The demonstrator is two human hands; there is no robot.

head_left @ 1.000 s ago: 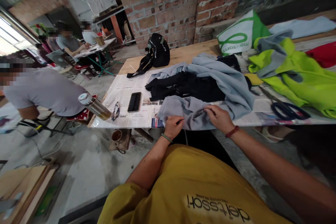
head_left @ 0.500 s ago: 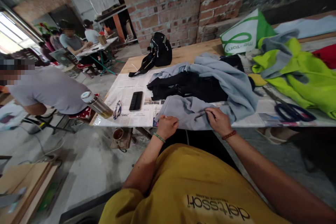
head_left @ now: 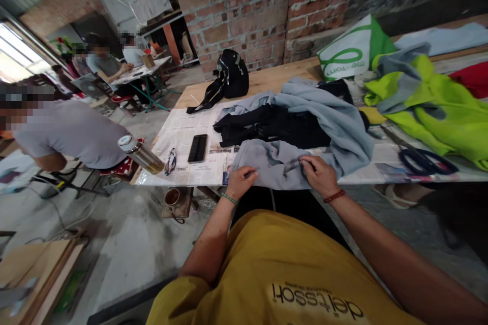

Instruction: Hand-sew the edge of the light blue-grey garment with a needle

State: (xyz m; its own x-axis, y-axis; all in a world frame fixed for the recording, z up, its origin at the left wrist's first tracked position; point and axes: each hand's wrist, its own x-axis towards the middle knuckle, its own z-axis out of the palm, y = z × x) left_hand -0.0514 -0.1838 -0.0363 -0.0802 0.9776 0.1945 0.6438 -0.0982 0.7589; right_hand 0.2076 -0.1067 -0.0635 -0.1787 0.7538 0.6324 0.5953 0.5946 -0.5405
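Note:
A grey garment point(head_left: 272, 155) lies bunched at the table's front edge, its near part between my hands. My left hand point(head_left: 242, 181) pinches the cloth at its left end, thumb and fingers pressed together. On the right side my right hand point(head_left: 319, 175) has its fingers closed on a fold of the same cloth. Whether either hand also holds something small, I cannot make out. Just beyond, a black garment point(head_left: 278, 124) is spread over the grey one. Large scissors point(head_left: 427, 160) with dark handles lie to the right of my right hand.
On the newspaper-covered table point(head_left: 179, 127) are a phone point(head_left: 197, 148), glasses point(head_left: 171, 161), a bottle point(head_left: 141, 154) at the left edge and a black bag point(head_left: 234, 73). Lime-green clothing point(head_left: 434, 106) and a green-white bag point(head_left: 354, 51) are at right. A person point(head_left: 76, 129) sits at left.
My left hand has shifted very slightly left and opened its grip angle a little. The right hand stays almost in place on the grey cloth.

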